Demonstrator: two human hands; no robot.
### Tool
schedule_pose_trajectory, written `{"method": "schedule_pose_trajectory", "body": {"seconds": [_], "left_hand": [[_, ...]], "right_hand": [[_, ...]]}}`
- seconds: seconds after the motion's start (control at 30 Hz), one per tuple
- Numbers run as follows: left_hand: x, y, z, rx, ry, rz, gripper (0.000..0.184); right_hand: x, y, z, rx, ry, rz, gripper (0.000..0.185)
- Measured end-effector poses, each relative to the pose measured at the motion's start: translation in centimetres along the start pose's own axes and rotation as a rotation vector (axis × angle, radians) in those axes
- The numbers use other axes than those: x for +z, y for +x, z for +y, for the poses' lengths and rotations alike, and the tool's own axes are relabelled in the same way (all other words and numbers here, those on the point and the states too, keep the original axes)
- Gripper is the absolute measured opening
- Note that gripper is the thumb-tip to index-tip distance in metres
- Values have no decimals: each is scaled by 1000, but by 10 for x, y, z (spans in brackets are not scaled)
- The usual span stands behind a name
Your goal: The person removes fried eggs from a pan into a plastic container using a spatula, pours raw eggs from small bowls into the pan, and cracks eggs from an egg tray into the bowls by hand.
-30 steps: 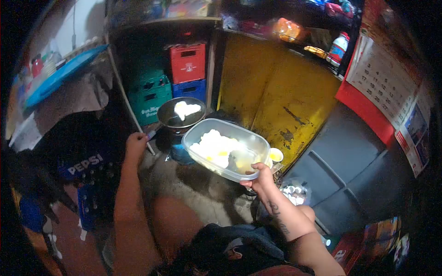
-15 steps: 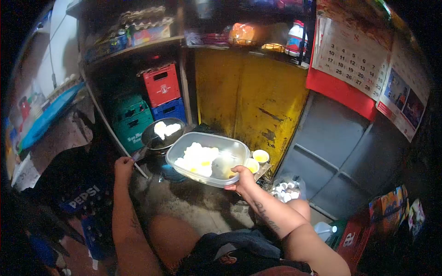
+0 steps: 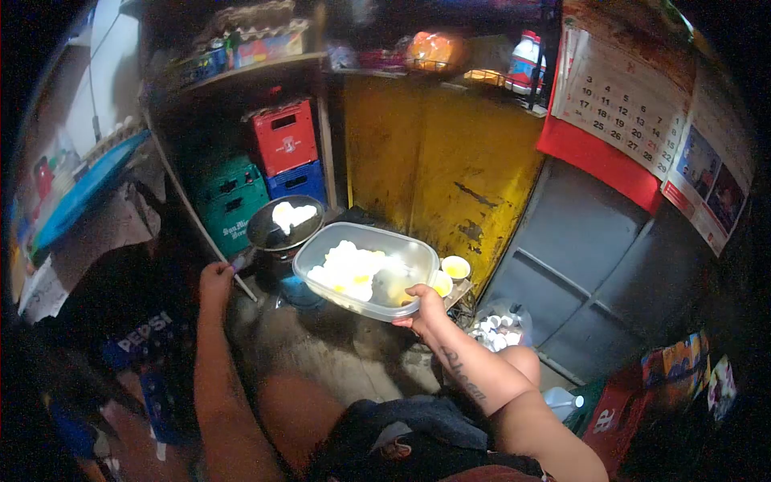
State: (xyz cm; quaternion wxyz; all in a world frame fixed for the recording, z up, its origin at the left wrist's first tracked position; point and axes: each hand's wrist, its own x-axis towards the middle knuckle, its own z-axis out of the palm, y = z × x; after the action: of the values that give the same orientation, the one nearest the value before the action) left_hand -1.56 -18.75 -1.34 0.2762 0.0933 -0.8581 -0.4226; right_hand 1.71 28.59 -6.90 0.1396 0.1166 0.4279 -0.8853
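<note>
My left hand [image 3: 215, 283] is closed around the handle of a black frying pan [image 3: 269, 234], out ahead on the left. White fried eggs [image 3: 292, 215] lie in the pan, bunched toward its far right side. With my right hand [image 3: 422, 307] I grip the near right corner of a clear plastic container [image 3: 321, 297], thumb over the rim and fingers underneath. A heap of fried eggs [image 3: 349, 269] with some yellow yolk showing fills its left and middle part. The container is held up beside the pan, slightly lower and to its right.
Two small cups of yellow liquid [image 3: 455, 267] stand just beyond the container. A plastic bag of eggshells [image 3: 499, 328] lies right of my forearm. Stacked red [image 3: 283, 136], blue and green crates stand behind the pan. A metal pole [image 3: 181, 189] slants down near my left hand.
The eggs in the pan have shifted closer together. The pan and container stay nearly in place, both still held, while the view has turned slightly.
</note>
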Motion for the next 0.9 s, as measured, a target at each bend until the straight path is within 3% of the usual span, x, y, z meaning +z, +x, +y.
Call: {"method": "schedule_pose_trajectory", "body": {"seconds": [0.07, 0.13, 0.2, 0.27, 0.33, 0.43, 0.53, 0.7, 0.9], "left_hand": [[6, 13, -32, 69, 78, 51, 20], [-2, -16, 20, -3, -31, 50, 23], [-5, -11, 20, -22, 15, 1, 24], [-13, -21, 33, 121, -9, 20, 24], [-18, -36, 65, 38, 13, 43, 23], [-30, -43, 73, 51, -107, -71, 21], [-43, -60, 97, 56, 54, -143, 21], [-43, -75, 86, 28, -28, -269, 21], [-12, -89, 70, 175, 54, -415, 22]], "right_hand": [[5, -5, -2, -12, -12, 56, 52], [7, -3, -3, -29, -29, 59, 51], [1, 1, 0, -7, -24, 35, 50], [1, -1, -1, 1, -53, 15, 50], [0, 0, -1, -1, -79, 3, 52], [-3, -1, -6, 36, -12, -55, 56], [-7, 1, -6, -17, -47, -64, 54], [-20, 9, -12, 59, -16, -148, 47], [-12, -3, -9, -100, -149, 25, 41]]}}
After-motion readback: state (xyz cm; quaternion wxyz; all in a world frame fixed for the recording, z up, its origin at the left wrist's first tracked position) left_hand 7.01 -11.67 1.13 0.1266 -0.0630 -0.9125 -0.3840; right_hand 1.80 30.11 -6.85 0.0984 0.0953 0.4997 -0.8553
